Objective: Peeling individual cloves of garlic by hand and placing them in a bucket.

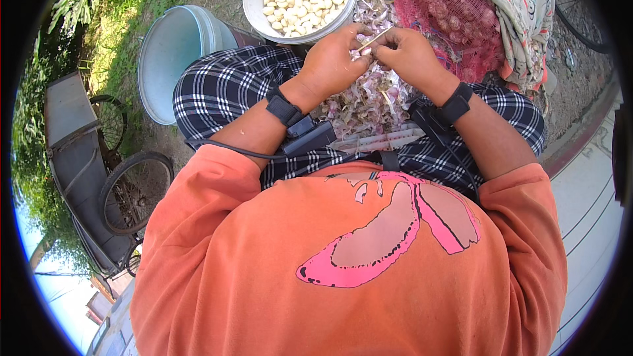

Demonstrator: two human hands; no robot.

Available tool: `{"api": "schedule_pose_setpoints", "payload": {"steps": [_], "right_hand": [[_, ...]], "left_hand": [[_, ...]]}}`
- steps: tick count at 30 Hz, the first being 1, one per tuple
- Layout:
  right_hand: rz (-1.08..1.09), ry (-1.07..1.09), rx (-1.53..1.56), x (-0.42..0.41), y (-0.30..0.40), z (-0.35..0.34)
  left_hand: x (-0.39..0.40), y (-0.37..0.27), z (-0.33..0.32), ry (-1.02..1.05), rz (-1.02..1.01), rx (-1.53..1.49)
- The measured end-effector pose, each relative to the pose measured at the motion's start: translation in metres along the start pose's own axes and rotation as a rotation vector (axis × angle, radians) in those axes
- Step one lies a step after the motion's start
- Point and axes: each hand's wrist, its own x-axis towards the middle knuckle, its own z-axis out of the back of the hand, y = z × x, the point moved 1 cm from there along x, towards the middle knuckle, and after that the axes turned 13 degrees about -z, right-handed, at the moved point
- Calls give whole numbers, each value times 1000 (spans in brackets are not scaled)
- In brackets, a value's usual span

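Observation:
My left hand (336, 59) has its fingers curled around a whitish-pink garlic clove (365, 52) at its fingertips. Close by on the right, my right hand (408, 52) has thumb and forefinger drawn together; what lies between them is hidden. A thin pale stick or stalk (374, 38) slants across the gap between both hands. Below the hands, a heap of garlic skins (368, 104) lies between my legs. Just beyond my left hand stands a white bucket (250, 5) holding many peeled garlic cloves (304, 0).
A red mesh sack of garlic bulbs (452, 15) sits at the right, partly under a printed cloth (524, 15). An open pale-blue bucket (168, 66) lies tilted beside my left knee. Farther left is a metal cart (79, 158) with spoked wheels. Cabled black devices (309, 137) hang at my wrists.

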Motion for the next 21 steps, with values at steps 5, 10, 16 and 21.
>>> {"api": "schedule_pose_setpoints", "payload": {"steps": [5, 10, 16, 21], "right_hand": [[-124, 47, 65, -1, 5, 1], [-346, 260, 764, 7, -10, 4], [-410, 313, 887, -1, 3, 5], [-296, 242, 552, -3, 1, 6]], "left_hand": [[-1, -6, 2, 3, -34, -3], [1, 7, -3, -44, -106, -210], [1, 11, -1, -90, -74, -201], [3, 5, 4, -169, -78, -131]]}}
